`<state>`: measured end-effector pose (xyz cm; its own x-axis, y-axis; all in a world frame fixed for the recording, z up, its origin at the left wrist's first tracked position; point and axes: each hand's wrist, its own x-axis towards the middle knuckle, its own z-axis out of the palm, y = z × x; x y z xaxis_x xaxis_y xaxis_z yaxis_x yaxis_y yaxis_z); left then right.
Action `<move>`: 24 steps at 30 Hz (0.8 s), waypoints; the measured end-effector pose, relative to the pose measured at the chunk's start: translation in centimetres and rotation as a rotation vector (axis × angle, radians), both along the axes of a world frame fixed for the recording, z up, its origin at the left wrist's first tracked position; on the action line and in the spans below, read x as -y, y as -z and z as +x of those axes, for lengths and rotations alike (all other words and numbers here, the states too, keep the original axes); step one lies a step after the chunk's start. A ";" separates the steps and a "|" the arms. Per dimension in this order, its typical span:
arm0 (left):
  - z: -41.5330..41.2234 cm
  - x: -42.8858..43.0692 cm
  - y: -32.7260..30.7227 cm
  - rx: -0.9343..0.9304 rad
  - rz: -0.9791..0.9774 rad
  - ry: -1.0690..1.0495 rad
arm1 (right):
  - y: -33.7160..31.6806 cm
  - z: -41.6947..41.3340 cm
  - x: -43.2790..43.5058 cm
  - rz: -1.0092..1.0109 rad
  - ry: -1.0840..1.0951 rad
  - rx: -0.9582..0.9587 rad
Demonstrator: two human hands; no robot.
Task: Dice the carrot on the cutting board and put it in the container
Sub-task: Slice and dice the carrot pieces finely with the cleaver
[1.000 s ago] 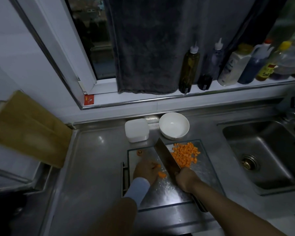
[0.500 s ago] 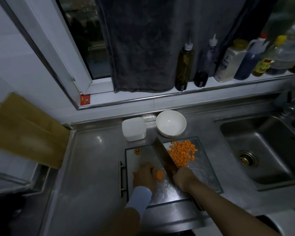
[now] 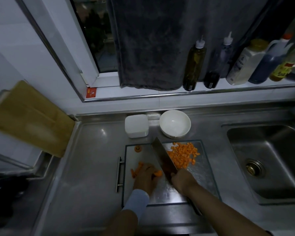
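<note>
A cutting board (image 3: 203, 178) lies at the lower centre of the frame on a steel tabletop (image 3: 92, 167), with a bar handle (image 3: 119, 174) along its left edge. The left hand (image 3: 144, 178), a pale cuff at its wrist, sits on the left half of the board with fingers curled down over orange carrot strips (image 3: 137, 169). The strips stick out to the left of the fingers, and a short piece shows at the right of them, just beside the blade. The right hand (image 3: 182, 181) is clenched around the grip of a knife (image 3: 163, 159). Its broad blade runs diagonally up and left across the board, its tip near the board's upper edge. Whether the edge touches the board cannot be told. To the right of the blade, in the board's upper right corner, lies a heap of dice (image 3: 183, 155). A round carrot end (image 3: 138, 148) lies alone at the board's upper left corner. Just above the board stand a white square container (image 3: 136, 126) and, to its right, a white bowl (image 3: 174, 123); no carrot shows in either. A sink (image 3: 266, 160) fills the right of the frame. Bottles (image 3: 194, 65) line the sill at the upper right, beside a hanging dark towel (image 3: 148, 48).
</note>
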<state>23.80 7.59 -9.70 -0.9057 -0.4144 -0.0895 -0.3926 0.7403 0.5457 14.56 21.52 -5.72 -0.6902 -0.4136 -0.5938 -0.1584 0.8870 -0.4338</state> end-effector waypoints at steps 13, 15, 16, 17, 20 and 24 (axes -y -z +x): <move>-1.4 -0.3 0.7 -0.025 0.057 -0.008 | 0.2 -0.7 -1.5 -0.044 -0.051 0.007; -1.1 0.1 0.5 -0.025 0.087 0.063 | -0.1 -0.3 -1.7 -0.047 -0.054 -0.005; -1.0 0.3 0.6 -0.050 0.078 0.109 | -0.2 0.0 -1.7 -0.046 -0.053 -0.007; -0.8 0.5 0.7 -0.063 0.087 0.154 | -0.3 0.2 -1.7 -0.045 -0.048 -0.012; -0.6 0.6 -0.9 0.074 -0.099 0.149 | -0.9 1.1 -1.3 -0.059 -0.021 -0.028; -0.2 1.2 -1.2 -0.141 0.049 0.194 | -1.4 2.4 -1.0 -0.031 -0.031 -0.100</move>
